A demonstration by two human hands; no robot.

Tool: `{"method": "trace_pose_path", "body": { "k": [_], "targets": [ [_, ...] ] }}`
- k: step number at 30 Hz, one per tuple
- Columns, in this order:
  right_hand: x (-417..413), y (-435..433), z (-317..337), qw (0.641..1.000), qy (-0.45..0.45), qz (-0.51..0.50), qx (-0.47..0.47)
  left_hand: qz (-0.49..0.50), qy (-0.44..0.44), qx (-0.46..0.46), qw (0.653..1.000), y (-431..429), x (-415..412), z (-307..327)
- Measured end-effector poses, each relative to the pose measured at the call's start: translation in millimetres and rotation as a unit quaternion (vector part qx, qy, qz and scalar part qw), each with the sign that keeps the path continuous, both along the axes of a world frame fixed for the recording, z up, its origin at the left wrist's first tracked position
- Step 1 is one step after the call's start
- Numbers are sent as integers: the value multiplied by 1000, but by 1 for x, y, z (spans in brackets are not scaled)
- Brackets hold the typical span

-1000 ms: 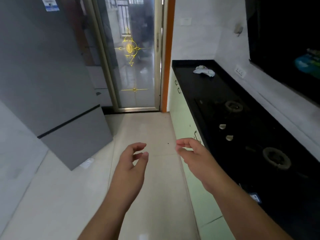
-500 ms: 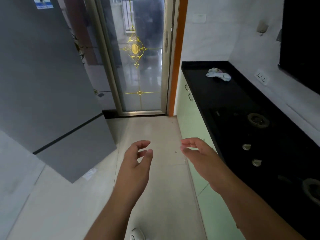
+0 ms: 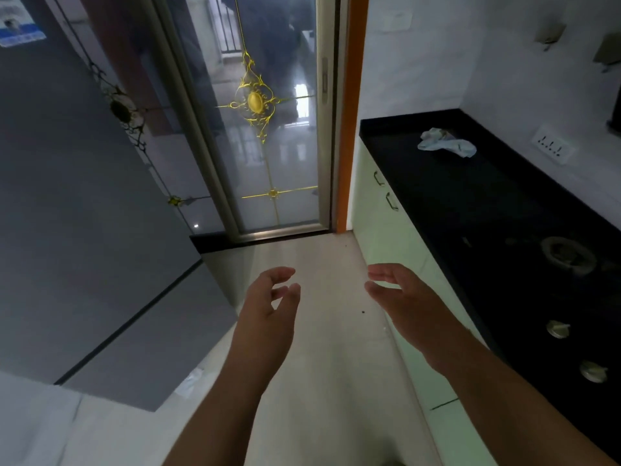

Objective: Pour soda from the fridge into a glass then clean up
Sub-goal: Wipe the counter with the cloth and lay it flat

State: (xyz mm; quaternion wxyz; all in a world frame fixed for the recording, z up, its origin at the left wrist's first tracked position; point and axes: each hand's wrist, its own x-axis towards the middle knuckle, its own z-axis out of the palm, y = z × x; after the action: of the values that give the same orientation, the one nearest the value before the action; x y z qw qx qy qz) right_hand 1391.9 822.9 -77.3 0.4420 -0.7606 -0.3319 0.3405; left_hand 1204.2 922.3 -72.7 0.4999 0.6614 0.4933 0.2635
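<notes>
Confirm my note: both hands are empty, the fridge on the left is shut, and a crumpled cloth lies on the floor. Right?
No. The head view shows the cloth on the counter, not the floor. The left hand and right hand are empty, and the fridge on the left is shut.

Narrow kitchen: pale tile floor (image 3: 319,381), gold-trimmed glass door (image 3: 268,146) ahead, black surface (image 3: 487,203) over green cabinets (image 3: 376,230) right, white wall (image 3: 420,62).
</notes>
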Motion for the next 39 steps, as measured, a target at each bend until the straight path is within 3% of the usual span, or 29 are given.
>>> {"method": "trace_pose_path", "body": {
  "k": [25,35,39],
  "targets": [
    [233,337,-5,999,14,39,17,61,17,28,998,293,219,-4],
    [302,450,-14,995,65,-81,7,-42,-14,35,998,466,301,-19],
    [332,487,-18,989,36,-140,7,-90,-18,48,995,531,342,-18]
  ]
}}
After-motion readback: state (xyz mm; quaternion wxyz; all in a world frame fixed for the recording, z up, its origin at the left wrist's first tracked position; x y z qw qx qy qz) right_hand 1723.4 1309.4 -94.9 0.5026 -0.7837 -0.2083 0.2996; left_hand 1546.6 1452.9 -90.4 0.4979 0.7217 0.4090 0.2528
